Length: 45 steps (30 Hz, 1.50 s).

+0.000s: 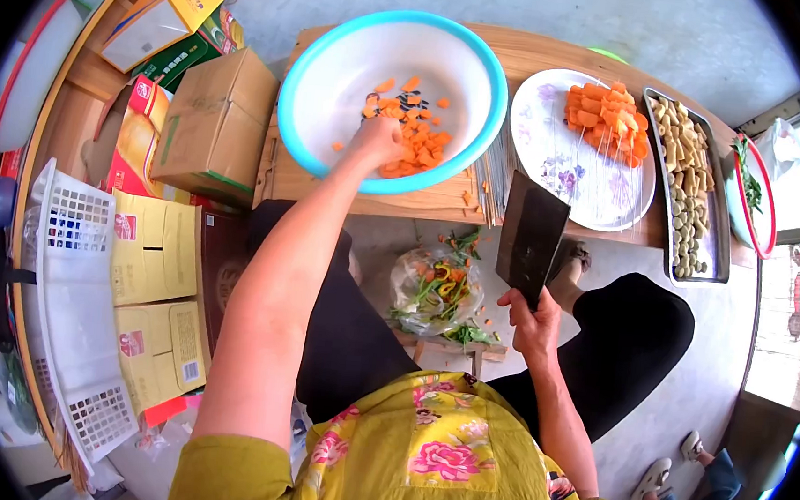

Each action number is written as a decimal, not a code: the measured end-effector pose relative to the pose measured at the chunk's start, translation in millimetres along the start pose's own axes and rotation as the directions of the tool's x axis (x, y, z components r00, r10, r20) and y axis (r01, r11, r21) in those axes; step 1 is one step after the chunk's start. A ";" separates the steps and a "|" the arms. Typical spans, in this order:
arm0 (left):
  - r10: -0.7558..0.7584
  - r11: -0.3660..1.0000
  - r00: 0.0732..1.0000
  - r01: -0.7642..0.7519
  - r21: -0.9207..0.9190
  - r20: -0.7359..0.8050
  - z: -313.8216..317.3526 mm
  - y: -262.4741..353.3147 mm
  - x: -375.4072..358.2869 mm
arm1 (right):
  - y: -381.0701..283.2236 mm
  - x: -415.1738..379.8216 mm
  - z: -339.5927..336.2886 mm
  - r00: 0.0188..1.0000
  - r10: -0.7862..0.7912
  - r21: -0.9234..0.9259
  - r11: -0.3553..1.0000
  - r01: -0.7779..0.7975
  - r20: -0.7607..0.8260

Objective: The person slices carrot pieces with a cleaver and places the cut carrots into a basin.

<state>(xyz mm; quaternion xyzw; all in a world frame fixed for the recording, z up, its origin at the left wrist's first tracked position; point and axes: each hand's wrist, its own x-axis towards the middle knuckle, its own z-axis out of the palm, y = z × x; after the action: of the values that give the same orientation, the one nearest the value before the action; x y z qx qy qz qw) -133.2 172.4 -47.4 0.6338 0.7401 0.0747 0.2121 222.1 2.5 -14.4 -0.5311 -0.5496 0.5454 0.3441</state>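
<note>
My left hand [377, 142] reaches into a white basin with a blue rim [483, 153]. Its fingers are curled in among cut carrot pieces [424, 147]; whether any are inside the grip is hidden. In my right hand [535, 328] is a dark, broad-bladed cleaver [530, 234], held by its handle with the blade pointing up toward the table edge. To the right of the basin, a white floral plate [545, 135] bears a pile of carrot chunks [606, 120] with thin sticks running from them.
Thin skewers [492, 177] lie between basin and plate on the wooden table [325, 183]. A metal tray [714, 265] holds skewered food. Below, a plastic bag of scraps [434, 290] sits on a stool. Cardboard boxes [213, 122] stand left; another person's feet [654, 482] show lower right.
</note>
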 end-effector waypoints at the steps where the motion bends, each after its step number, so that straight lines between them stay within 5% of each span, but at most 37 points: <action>1: -0.068 0.966 0.998 0.065 -0.252 -0.002 -13.4 11.9 -9.6 | -0.7 -0.1 -0.4 1.000 0.000 0.002 1.000 0.000 -0.009; 2: -0.133 0.866 0.991 0.124 -0.485 0.016 -26.0 24.1 -20.6 | -1.4 0.3 -0.3 1.000 0.020 0.056 0.998 -0.019 -0.010; 3: -0.122 0.870 0.992 0.117 -0.479 0.020 -34.6 34.6 -32.3 | -2.4 1.1 0.3 0.999 0.040 0.111 0.993 -0.038 -0.011; 5: -0.025 0.550 0.999 0.035 -0.834 0.025 -45.0 53.6 -61.8 | -12.5 2.9 1.9 0.997 0.063 0.181 0.982 -0.055 -0.036; 6: -0.015 0.553 0.999 0.039 -0.832 0.036 -45.7 63.7 -79.0 | -19.7 3.7 2.8 0.995 0.085 0.243 0.967 -0.071 -0.045; 8: 0.119 0.190 0.985 0.100 -0.977 0.124 -38.7 85.5 -116.3 | -33.3 9.4 5.9 0.993 0.115 0.342 0.934 -0.097 -0.032; 11: 0.211 0.083 0.953 0.203 -0.976 0.217 -12.9 108.7 -160.5 | -45.6 15.3 9.2 0.992 0.115 0.419 0.904 -0.085 -0.047; 22: 0.253 0.045 0.940 0.223 -0.974 0.227 36.8 138.9 -203.2 | -40.8 11.2 12.6 0.998 0.065 0.599 0.799 -0.054 0.003; 24: 0.328 -0.142 0.928 0.235 -0.962 0.178 35.9 137.4 -206.7 | -41.9 10.8 11.0 0.998 0.060 0.614 0.788 -0.052 0.007; 34: 0.411 -0.115 0.899 0.219 -0.969 0.155 49.2 142.5 -202.4 | -40.6 9.9 11.0 0.999 0.011 0.697 0.716 -0.044 0.052; 45: 0.238 -0.140 0.951 0.237 -0.961 0.199 58.8 134.6 -198.0 | -35.3 7.7 17.6 1.000 0.026 0.620 0.784 -0.013 -0.011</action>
<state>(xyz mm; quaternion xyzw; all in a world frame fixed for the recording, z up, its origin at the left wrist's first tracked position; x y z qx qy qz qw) 34.0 -4.0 -5.7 0.2554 0.3810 0.5069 0.7299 196.3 11.4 15.1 -0.3994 -0.3313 0.6941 0.4989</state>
